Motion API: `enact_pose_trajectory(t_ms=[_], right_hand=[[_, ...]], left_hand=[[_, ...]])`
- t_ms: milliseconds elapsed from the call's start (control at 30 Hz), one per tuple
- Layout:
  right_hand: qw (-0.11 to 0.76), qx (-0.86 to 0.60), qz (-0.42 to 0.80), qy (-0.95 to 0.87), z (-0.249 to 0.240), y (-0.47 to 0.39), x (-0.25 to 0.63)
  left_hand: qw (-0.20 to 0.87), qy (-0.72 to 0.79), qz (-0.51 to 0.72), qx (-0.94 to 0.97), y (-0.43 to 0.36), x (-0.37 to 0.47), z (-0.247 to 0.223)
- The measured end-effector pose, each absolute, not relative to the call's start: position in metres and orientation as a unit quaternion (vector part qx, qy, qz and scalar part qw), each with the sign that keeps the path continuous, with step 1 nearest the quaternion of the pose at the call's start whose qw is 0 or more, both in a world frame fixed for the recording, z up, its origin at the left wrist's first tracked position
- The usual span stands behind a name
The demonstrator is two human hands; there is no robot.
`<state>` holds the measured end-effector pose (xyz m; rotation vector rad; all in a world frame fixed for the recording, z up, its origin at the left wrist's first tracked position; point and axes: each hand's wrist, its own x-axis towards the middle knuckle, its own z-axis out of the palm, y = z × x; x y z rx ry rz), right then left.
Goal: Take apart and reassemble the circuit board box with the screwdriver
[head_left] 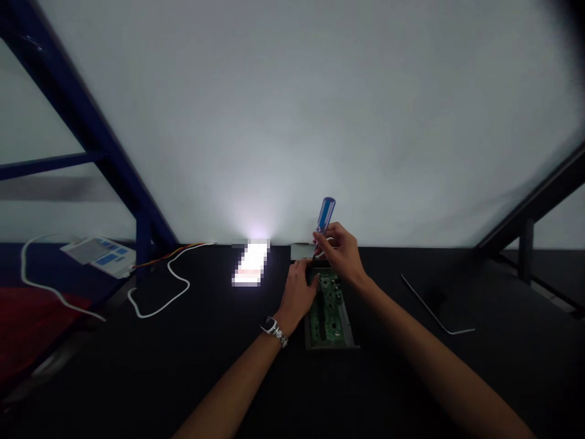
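A green circuit board (334, 314) in a metal frame lies lengthwise on the black table in front of me. Its far end is partly covered by my left hand (300, 285), whose fingers curl in by the board's far left edge; what they pinch, if anything, is hidden. My right hand (339, 249) is closed on a screwdriver (326, 214) with a clear blue handle. The tool stands almost upright, leaning a little right at the top, and its dark shaft goes down beside my left fingertips. I cannot see where the tip touches.
Left of the board glows a bright pixelated panel (251, 263). A white cable (158, 312) curves across the table's left side, near a white-and-blue card (103, 256). A dark flat thing with a pale edge (427, 310) lies right. Blue metal supports (144, 235) stand against the pale wall.
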<state>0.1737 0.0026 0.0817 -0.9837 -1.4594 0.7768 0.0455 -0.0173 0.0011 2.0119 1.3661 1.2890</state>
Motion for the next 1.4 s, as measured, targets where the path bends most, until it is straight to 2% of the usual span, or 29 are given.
enact_pose_trajectory(t_ms=[600, 1400], right_hand=[[0.492, -0.359, 0.412, -0.678, 0.089, 0.008, 0.19], [0.478, -0.316, 0.445, -0.688, 0.092, 0.014, 0.195]], left_hand=[[0.193, 0.473, 0.443, 0.737, -0.017, 0.045, -0.002], [0.197, 0.461, 0.43, 0.75, -0.011, 0.038, 0.002]])
